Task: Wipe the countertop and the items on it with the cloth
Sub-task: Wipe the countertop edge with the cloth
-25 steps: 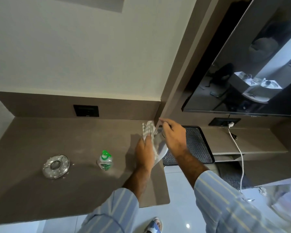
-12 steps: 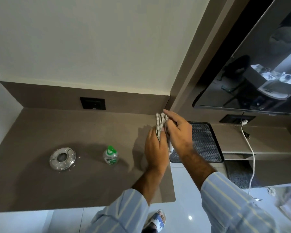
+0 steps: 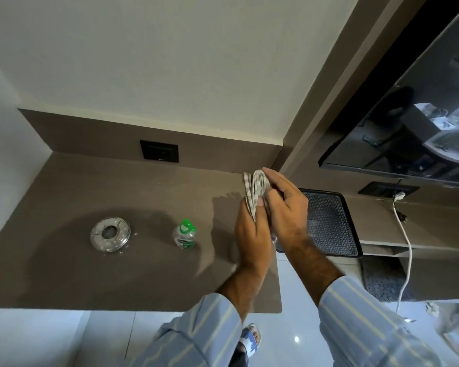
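Observation:
A grey-and-white checked cloth (image 3: 256, 189) is bunched between both my hands above the right end of the brown countertop (image 3: 117, 282). My left hand (image 3: 252, 234) grips its lower part from the left. My right hand (image 3: 286, 207) presses on it from the right, fingers curled over the top. A pale sliver shows under my palms; I cannot tell what it is. On the counter stand a round glass ashtray (image 3: 110, 234) and, right of it, a small clear bottle with a green cap (image 3: 185, 234). Both are left of my hands and untouched.
A black textured tray (image 3: 329, 223) lies on the lower shelf just right of my hands. A black wall socket (image 3: 159, 151) sits in the backsplash. A white cable (image 3: 406, 242) hangs from another socket at right, below a dark wall-mounted screen (image 3: 408, 128). The counter's right edge drops to a tiled floor.
My hands have closed together around the cloth; the translucent object seen between them a second ago is now covered. The view has shifted slightly, so the counter appears further left.

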